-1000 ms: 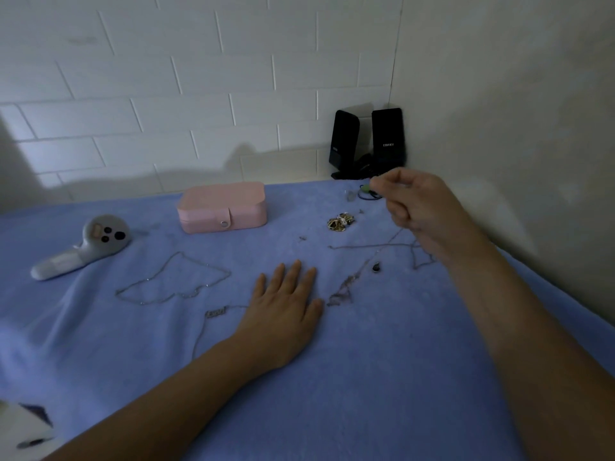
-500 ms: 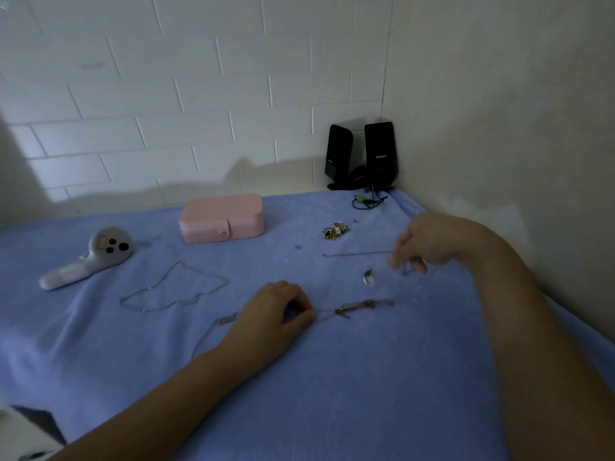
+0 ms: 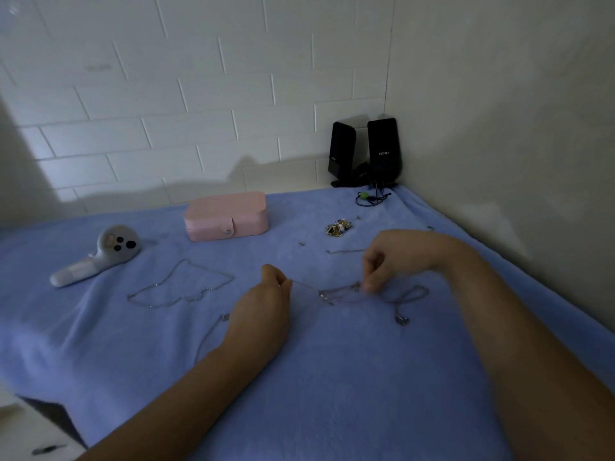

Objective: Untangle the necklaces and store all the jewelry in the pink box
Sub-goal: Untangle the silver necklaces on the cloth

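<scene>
Left hand (image 3: 266, 311): pinches a thin strand between thumb and fingertips, in front of the pink box (image 3: 226, 214) and slightly to its right.
Right hand (image 3: 392, 257): fingers curled downward, nipping the knot of the tangled necklaces (image 3: 339, 292), further right of the box.
Tangled necklaces: one strand runs nearly taut between the two hands. Slack loops and a pendant (image 3: 401, 319) trail over the blue cloth (image 3: 332, 394), on the side of the hands away from the box.
Pink box: shut, snap tab down, at the back of the cloth.
Other jewelry: a freed necklace (image 3: 179, 287) lies spread out in front of the box, and a small gold heap (image 3: 337, 227) sits to the box's right.
Stage: probably mid-untangling — storing seems not yet begun.
Risk, knot: pulling the hands apart would likely cinch the knot tighter instead of loosening it.
Risk, chain: fine links could kink or snap under a sharp tug.
Risk, pendant: it may snag the cloth's nap and drag the loops back together.
Risk, light: the dim scene makes it easy to pick the wrong strand.
</scene>
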